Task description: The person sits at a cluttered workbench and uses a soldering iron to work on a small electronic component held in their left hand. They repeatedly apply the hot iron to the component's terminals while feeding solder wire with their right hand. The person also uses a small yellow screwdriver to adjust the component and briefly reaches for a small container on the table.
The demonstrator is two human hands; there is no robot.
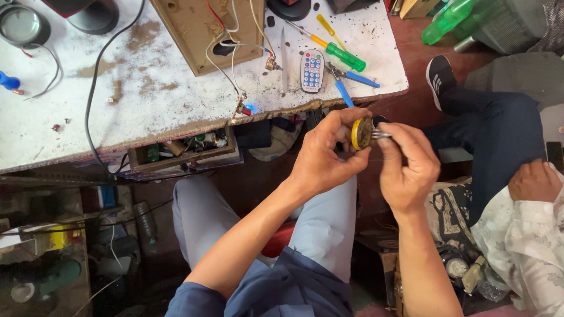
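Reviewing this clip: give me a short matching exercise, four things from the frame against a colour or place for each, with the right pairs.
Things:
1. round part held in the left hand
2. screwdriver handle
3. remote control
4. pliers

Descriptions:
A. translucent green
B. blue grips, at the table's edge
C. yellow rim, held between both hands
D. white with coloured buttons, flat on the table

Pairs: 1-C, 2-A, 3-D, 4-B

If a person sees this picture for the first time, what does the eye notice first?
First, the two hands at the centre: the left hand grips a small round yellow-rimmed part, and the right hand pinches its metal pins. Behind them, on the stained white workbench, lie a green-handled screwdriver, blue-handled pliers and a small remote control.
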